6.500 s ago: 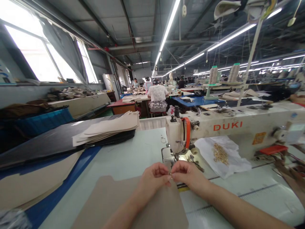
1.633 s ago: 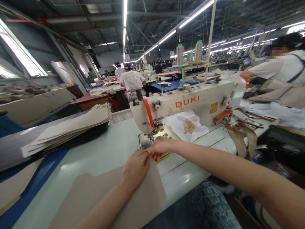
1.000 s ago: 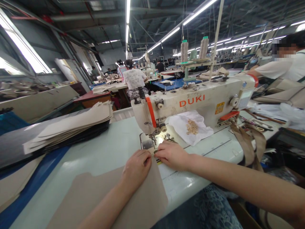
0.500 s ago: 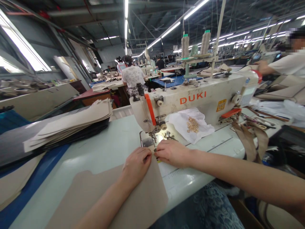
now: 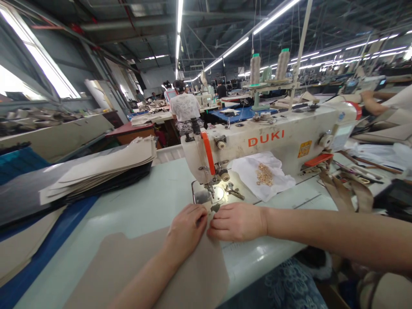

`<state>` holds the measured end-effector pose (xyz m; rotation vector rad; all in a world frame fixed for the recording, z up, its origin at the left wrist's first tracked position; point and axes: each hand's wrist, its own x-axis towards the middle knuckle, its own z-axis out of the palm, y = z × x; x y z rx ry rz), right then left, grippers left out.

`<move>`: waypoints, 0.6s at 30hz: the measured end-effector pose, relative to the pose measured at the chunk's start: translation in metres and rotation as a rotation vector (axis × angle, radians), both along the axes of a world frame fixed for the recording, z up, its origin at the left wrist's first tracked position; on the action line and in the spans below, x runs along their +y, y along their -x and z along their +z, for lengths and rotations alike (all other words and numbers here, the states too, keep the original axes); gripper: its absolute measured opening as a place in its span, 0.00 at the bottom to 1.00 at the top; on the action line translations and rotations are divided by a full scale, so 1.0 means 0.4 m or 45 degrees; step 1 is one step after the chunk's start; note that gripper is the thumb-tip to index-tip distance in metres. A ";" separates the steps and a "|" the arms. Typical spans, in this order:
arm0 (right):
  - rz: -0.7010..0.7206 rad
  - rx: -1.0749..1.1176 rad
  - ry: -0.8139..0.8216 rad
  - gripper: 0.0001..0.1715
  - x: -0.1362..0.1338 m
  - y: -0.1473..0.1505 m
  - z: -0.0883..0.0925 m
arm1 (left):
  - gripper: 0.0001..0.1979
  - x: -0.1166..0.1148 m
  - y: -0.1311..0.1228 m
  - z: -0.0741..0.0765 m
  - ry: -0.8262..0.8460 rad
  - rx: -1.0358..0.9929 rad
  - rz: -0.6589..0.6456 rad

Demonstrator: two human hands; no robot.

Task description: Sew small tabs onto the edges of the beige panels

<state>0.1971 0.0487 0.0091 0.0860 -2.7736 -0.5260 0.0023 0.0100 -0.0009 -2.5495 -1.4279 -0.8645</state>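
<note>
A large beige panel, apparently fabric or leather, lies on the pale table in front of the sewing machine. My left hand rests on its upper edge with curled fingers and thumb closed at the edge. Close beside it, my right hand has its fingers together and bent down at the same edge; the fingertips are partly hidden. A small dark piece shows between the hands and the lit needle plate. The presser foot is just beyond the panel.
Stacked beige panels lie at the left. Gold-coloured metal pieces sit on a white sheet against the machine. Brown straps hang at the right. A co-worker's arm is at far right; another person sits ahead.
Both hands and the panel edge sit slightly farther back from the needle. My right hand has moved toward me, uncovering the small dark piece. The view has shifted a little.
</note>
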 end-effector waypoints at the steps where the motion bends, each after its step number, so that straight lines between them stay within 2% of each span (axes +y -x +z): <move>1: 0.007 -0.002 0.006 0.12 0.001 0.002 -0.002 | 0.08 0.000 0.001 0.000 0.001 -0.004 0.000; 5: -0.076 -0.019 0.108 0.13 -0.004 0.011 -0.005 | 0.08 0.001 0.004 0.004 0.024 -0.014 -0.013; 8: -0.193 0.016 0.320 0.10 -0.016 0.016 -0.005 | 0.08 0.003 0.005 0.009 0.081 0.020 -0.025; 11: -0.222 0.046 0.499 0.09 -0.029 0.016 -0.005 | 0.08 0.003 0.003 0.009 0.076 0.061 -0.026; 18: -0.228 0.100 0.567 0.11 -0.036 0.012 -0.018 | 0.09 0.002 0.003 -0.009 -0.026 0.021 -0.036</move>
